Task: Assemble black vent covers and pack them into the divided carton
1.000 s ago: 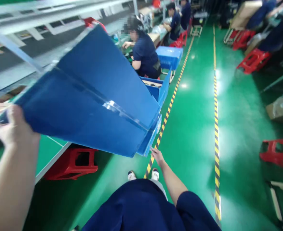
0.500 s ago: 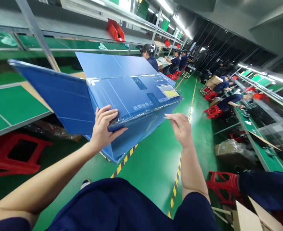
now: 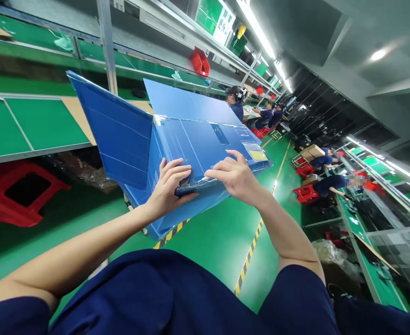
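A large blue corrugated plastic box with raised flaps is held up in front of me, tilted over the green floor. My left hand grips its near edge, thumb underneath and fingers curled over the top face. My right hand rests on the same edge just to the right, fingers bent and pressed on the clear tape seam there. A yellow label sits on the box's far right side.
A green workbench runs along the left with a red stool under it. Seated people work further down the line. A yellow-black stripe marks the green floor. Red stools and cardboard boxes stand at the right.
My right hand has come down from the air onto the box's near edge beside my left hand. The box has swung from the far left into the middle, and my view has tilted up.
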The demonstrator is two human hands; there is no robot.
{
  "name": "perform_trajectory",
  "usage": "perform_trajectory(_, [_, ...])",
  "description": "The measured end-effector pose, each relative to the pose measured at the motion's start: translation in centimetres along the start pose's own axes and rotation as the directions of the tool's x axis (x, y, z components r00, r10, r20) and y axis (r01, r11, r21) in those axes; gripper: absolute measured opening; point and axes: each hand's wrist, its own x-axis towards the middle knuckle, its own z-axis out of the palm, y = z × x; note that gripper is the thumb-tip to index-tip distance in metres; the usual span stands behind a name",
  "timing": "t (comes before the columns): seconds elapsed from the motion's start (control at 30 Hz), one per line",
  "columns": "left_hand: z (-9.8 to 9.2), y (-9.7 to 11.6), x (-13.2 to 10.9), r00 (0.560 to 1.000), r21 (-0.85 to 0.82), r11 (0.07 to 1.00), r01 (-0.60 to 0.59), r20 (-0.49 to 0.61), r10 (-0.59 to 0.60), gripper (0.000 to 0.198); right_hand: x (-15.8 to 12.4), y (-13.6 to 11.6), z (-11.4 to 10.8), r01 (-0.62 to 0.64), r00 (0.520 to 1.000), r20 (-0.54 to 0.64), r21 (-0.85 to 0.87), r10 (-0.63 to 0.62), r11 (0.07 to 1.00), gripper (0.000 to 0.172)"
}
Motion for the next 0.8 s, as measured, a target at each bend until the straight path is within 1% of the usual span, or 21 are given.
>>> perform_trajectory(0.13, [0.0, -0.1, -0.1, 0.999, -0.017, 0.999, 0.033, 0.007, -0.032, 0.061, 0.9, 0.0, -1.3, 0.084, 0.996, 0.05, -0.069, -0.08, 0.994, 0.039])
perform_trajectory(0.27, [-0.3, 0.1, -0.1, 0.997, 0.006, 0.998, 0.07, 0.018, -0.07, 0.057, 2.4, 0.0, -2.8, 0.178, 0.978, 0.135, -0.124, -0.161, 0.976, 0.035])
perform_trajectory(0.37, [-0.6, 0.4, 0.0, 0.992, 0.025, 0.992, 0.122, 0.037, -0.123, 0.053, 3.0, 1.2, -3.5, 0.238, 0.956, 0.209, -0.135, -0.208, 0.962, 0.036])
perform_trajectory(0.43, [-0.9, 0.6, 0.1, 0.994, 0.036, 0.994, 0.105, 0.022, -0.106, 0.052, 2.6, 2.5, -3.7, 0.265, 0.94, 0.264, -0.159, -0.217, 0.951, 0.036])
perform_trajectory(0.5, [-1.3, 1.0, 0.0, 0.999, 0.05, 0.998, 0.036, -0.018, -0.035, 0.057, 1.6, 4.1, -4.0, 0.27, 0.927, 0.318, -0.203, -0.198, 0.941, 0.034])
perform_trajectory(0.6, [-1.7, 1.5, -0.1, 0.996, 0.082, 0.996, -0.036, -0.074, 0.042, 0.065, -0.7, 6.6, -4.5, 0.231, 0.918, 0.381, -0.29, -0.109, 0.929, 0.032])
perform_trajectory(0.7, [-1.8, 1.6, -0.4, 0.994, 0.107, 0.994, -0.037, -0.095, 0.047, 0.067, -2.7, 9.3, -4.8, 0.164, 0.923, 0.384, -0.33, -0.026, 0.929, 0.034])
perform_trajectory(0.8, [-1.7, 1.5, -0.6, 0.992, 0.112, 0.993, -0.027, -0.122, 0.041, 0.075, -4.8, 12.7, -4.5, 0.097, 0.932, 0.359, -0.359, 0.042, 0.928, 0.032])
